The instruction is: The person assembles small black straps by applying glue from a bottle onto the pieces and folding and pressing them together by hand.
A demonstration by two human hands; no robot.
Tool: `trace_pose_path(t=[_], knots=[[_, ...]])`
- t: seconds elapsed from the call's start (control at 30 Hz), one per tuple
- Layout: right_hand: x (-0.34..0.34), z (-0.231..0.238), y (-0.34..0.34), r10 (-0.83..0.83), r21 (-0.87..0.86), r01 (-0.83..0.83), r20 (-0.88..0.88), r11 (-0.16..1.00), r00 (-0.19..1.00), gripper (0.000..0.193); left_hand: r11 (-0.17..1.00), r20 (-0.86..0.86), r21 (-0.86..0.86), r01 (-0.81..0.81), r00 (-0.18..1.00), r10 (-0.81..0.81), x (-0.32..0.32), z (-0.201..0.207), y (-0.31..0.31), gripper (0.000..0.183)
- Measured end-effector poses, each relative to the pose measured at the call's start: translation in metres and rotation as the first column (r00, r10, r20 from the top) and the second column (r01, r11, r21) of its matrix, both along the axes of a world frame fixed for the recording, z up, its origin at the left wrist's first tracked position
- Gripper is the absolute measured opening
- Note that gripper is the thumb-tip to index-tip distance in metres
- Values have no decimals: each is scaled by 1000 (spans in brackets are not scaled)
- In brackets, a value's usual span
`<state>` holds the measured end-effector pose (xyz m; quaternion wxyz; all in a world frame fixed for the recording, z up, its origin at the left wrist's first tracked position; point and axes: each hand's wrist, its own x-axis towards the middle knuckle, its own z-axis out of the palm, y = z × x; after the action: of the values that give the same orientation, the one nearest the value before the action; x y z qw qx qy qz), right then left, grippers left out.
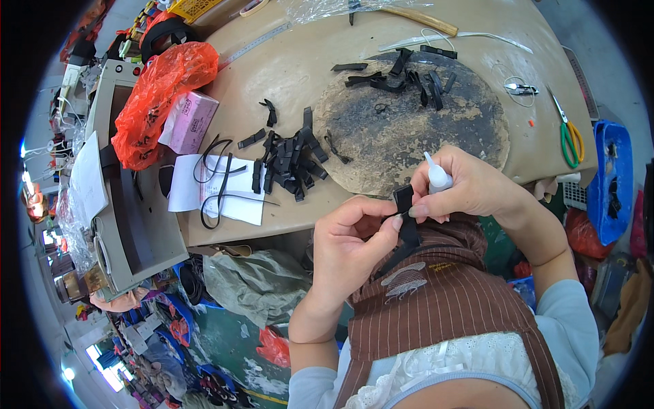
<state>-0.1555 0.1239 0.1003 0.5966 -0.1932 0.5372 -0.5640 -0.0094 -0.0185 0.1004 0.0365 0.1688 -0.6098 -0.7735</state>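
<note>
Close to my apron, my left hand pinches a black ribbon bow between thumb and fingers. My right hand holds a small white glue bottle with its nozzle pointing up, while its thumb and fingertips also grip the bow's edge. A pile of black bows lies on the table, left of the round worn board. More black bows are scattered over the far part of that board. A long black strip curls across white paper.
Scissors with green and orange handles lie at the table's right, near small snips. A wooden-handled tool is at the far edge. On the left are a red plastic bag and a pink box. A blue bin stands right.
</note>
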Motion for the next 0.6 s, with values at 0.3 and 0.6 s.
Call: trace_pose_path(t=[0.3,0.6], knots=[[-3,-3,5,17,-19,-18,-30,1000,999,15,747,37,631,207,954,-296,-7,-29,-30,24],[-4,4,4,84,32,-81,-125,996,989,13,928,-19,329,177,983,-181,-12,-29,-17,15]])
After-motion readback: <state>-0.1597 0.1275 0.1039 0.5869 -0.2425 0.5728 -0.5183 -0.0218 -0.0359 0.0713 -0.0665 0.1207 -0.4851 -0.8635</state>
